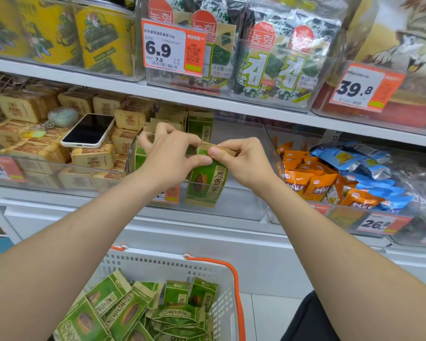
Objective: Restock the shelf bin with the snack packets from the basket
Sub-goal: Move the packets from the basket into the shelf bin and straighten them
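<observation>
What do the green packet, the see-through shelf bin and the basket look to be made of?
Green packet: matte, paper-like, with brown kraft-looking edges; possibly laminated. Shelf bin: clear glossy hard plastic, showing reflections. Basket: white moulded plastic with slotted walls; orange handle.

Top seam of the held packet (207, 184) is covered by both hands pinching it, left hand (169, 155) and right hand (245, 162); we cannot read its fold. Left hand also masks some of the packets (200, 125) standing in the shelf bin (268, 136); count not possible. The basket (233, 289) is cut by the bottom edge, and the left forearm (59, 254) hides its left wall. Far-left price tag (3, 168) is cropped by the frame, price incomplete. Small print on the 6.9 tag (174, 48) is too fine for us to read.
</observation>
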`<state>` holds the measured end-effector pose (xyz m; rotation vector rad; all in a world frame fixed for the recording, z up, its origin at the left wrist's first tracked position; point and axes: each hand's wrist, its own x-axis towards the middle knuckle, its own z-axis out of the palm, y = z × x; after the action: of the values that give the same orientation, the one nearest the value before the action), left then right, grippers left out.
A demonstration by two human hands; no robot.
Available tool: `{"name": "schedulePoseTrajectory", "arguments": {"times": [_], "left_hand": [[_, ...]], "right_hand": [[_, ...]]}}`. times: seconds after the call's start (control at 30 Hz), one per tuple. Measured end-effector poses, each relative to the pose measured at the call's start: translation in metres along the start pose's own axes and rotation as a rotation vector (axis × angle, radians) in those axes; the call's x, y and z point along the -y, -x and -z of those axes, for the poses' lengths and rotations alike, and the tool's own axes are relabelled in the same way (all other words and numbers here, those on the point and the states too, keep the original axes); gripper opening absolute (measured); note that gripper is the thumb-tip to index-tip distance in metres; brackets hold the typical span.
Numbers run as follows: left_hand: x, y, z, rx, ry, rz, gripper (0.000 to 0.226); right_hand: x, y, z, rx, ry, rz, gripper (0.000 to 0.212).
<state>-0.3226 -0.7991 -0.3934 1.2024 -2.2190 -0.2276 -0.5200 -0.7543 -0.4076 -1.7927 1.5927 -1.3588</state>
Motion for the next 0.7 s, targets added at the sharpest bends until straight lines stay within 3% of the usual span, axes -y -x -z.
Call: {"name": "schedulePoseTrajectory", "arguments": {"times": [0.2, 0.43, 0.6, 0.7], "left_hand": [[0.002, 0.003, -0.005, -0.082, -0.009, 0.02, 0.02], [0.013, -0.003, -0.003, -0.152, -0.068, -0.045, 0.02], [0.014, -0.005, -0.005, -0.21, -0.082, 0.014, 0.025], [0.012, -0.006, -0.007, -0.252, -0.067, 0.003, 0.025]], "right_hand": [[-0.007, 0.002, 0.008, 0.108, 0.09, -0.026, 0.021], [0.001, -0.008, -0.003, 0.023, 0.137, 0.031, 0.006], [-0.004, -0.009, -0.006, 0.178, -0.048, -0.033, 0.052], [-0.016, -0.017, -0.012, 0.166, -0.029, -0.13, 0.057]]}}
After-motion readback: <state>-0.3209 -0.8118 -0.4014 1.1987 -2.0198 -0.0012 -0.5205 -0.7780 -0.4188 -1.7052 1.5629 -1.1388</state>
